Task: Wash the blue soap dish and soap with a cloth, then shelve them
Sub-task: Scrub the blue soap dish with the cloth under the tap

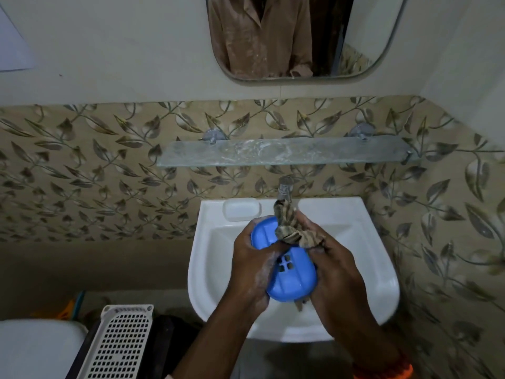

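Note:
Over the white basin [379, 272] I hold the blue soap dish [293, 280], which shows two parts: a slotted tray toward me and a second blue piece [263, 232] behind it. My left hand [252, 269] grips the dish from the left, with lather on the skin. My right hand [337, 272] clutches a brown striped cloth [293, 228] and presses it against the dish's upper right. No soap bar is visible.
A tap [284, 188] stands at the basin's back, with a moulded soap recess [241, 209] to its left. A wet glass shelf [287, 151] hangs on the leaf-patterned wall under a mirror [363, 36]. A white perforated basket [120, 343] sits lower left.

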